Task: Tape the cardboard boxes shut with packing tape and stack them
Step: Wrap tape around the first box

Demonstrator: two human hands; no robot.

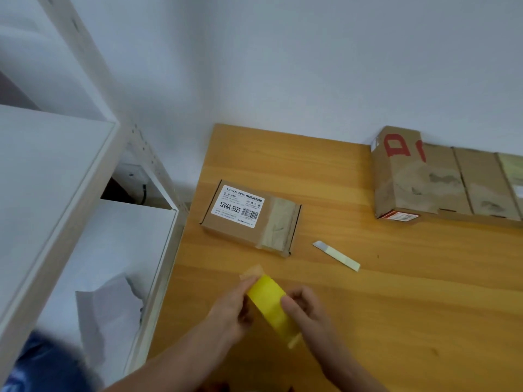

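Note:
A yellow roll of packing tape (270, 304) is held over the wooden table (396, 306) near its front left. My left hand (230, 312) grips the roll's left side, pinching a loose tape end (252, 271) that sticks up. My right hand (307, 309) holds the roll's right side. A small flat cardboard box (252, 217) with a white label lies beyond the hands, a strip of tape across its right part. A row of bigger cardboard boxes (441, 176) lies at the table's back right against the wall.
A utility knife blade (336, 255) in a pale sleeve lies on the table right of the small box. A white shelving unit (65, 193) stands close to the left of the table, with crumpled grey wrapping (110, 312) on its lower shelf.

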